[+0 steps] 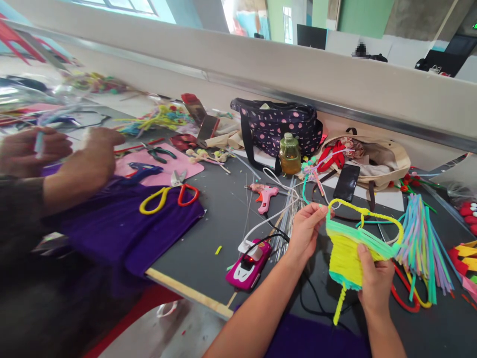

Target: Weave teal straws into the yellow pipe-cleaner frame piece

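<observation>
A yellow pipe-cleaner piece (345,251) with mint-green bands along its top and bottom is up in front of me. A fuzzy yellow loop arches over its top, and a twisted yellow stem hangs below. My right hand (376,276) grips its right side, thumb on the front; the fingers behind are hidden. At the upper left corner, my left hand (307,226) pinches a green pipe-cleaner strand between thumb and fingers. Beside the right hand lie a bundle of pastel pipe cleaners (419,243) and scissors with red and yellow handles (406,293), partly covered.
A pink glue gun (266,196) and a magenta power strip (249,266) with cables lie left of my arms. Behind stand a bottle (289,156), a dark patterned bag (276,124) and a phone (347,183). A co-worker's blurred hands (100,149) are at left, near other scissors (169,194).
</observation>
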`<state>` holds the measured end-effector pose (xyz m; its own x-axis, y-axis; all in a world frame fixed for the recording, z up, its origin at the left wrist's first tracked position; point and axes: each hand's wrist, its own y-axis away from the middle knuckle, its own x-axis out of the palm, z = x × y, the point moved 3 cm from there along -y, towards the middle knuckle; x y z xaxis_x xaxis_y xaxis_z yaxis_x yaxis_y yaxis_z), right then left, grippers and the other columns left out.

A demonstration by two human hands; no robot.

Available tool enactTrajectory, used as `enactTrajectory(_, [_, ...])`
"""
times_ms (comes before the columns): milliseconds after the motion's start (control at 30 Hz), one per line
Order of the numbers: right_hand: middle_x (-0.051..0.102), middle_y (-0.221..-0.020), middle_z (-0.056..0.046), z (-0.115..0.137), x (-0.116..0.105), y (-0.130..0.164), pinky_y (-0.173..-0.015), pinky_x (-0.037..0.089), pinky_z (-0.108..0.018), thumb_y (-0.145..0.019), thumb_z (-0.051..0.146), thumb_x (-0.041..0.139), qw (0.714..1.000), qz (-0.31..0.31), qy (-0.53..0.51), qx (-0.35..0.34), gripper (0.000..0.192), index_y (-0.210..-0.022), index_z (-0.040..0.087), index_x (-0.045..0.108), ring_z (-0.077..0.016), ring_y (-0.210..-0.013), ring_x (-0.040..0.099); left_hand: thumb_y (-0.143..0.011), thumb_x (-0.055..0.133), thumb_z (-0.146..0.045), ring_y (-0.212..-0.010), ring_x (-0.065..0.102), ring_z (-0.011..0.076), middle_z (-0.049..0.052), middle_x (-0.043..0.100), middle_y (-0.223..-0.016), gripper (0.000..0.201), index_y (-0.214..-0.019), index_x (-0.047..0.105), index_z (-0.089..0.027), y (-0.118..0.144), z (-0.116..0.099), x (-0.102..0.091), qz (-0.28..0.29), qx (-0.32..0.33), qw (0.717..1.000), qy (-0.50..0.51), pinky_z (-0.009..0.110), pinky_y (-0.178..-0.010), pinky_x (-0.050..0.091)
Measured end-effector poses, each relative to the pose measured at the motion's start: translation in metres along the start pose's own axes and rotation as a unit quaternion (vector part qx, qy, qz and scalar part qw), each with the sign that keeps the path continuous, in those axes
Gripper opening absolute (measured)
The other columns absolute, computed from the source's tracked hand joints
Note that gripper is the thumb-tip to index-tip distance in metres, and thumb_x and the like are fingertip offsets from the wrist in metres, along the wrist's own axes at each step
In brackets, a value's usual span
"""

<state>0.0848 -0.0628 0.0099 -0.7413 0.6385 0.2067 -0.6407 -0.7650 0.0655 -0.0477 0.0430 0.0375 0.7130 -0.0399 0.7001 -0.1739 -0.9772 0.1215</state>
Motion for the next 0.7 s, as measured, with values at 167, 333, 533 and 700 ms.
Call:
enactTrajectory(167, [0.073, -0.079, -0.008, 0.0037, 0.0053, 0.0015, -0.062, 0.056, -0.033, -0.065, 0.037, 0.078, 0.997, -0.008, -0.052, 0.049, 0.032, -0.086, 0.013, 0.072, -0.0225, -0.066, 0.068, -0.059, 0.083, -0.028, -0.063, 0.066, 0.0149, -0.001, 0.066, -0.064, 0.029, -0.069, 0.06, -0.015, 0.0, 0.0031, 0.0001, 0.03, -0.069, 0.996, 0.048, 0.027, -0.07, 0.051])
enactTrajectory(333, [0.073, -0.079, -0.009, -0.0017, -0.0006, 0.0009, -0.067, 0.056, -0.035, -0.065, 0.036, 0.079, 1.0, -0.022, 0.0, -0.013, 0.03, -0.083, 0.012, 0.073, -0.0236, -0.071, 0.068, -0.062, 0.081, -0.022, -0.056, 0.062, 0.01, -0.002, 0.067, -0.066, 0.025, -0.073, 0.06, -0.015, -0.003, 0.0076, -0.0025, 0.035, -0.09, 0.993, 0.073, 0.025, -0.068, 0.051])
enactTrajectory(533, [0.073, -0.082, -0.011, -0.0052, -0.0037, 0.0008, -0.071, 0.056, -0.036, -0.066, 0.036, 0.077, 0.997, -0.008, 0.048, -0.057, 0.029, -0.081, 0.011, 0.074, -0.0252, -0.074, 0.068, -0.062, 0.082, -0.022, -0.055, 0.062, 0.0099, -0.004, 0.064, -0.061, 0.024, -0.073, 0.061, -0.015, -0.0054, 0.0076, -0.0042, 0.02, -0.073, 0.996, 0.055, 0.024, -0.068, 0.051])
enactTrajectory(700, [0.073, -0.078, -0.009, 0.0, 0.0019, 0.0017, -0.062, 0.057, -0.034, -0.065, 0.037, 0.077, 1.0, -0.009, -0.009, 0.001, 0.03, -0.082, 0.012, 0.073, -0.0237, -0.067, 0.068, -0.063, 0.081, -0.024, -0.057, 0.063, 0.0112, -0.003, 0.064, -0.06, 0.024, -0.072, 0.061, -0.015, -0.0064, 0.0092, -0.0057, 0.025, -0.087, 0.994, 0.06, 0.024, -0.067, 0.051])
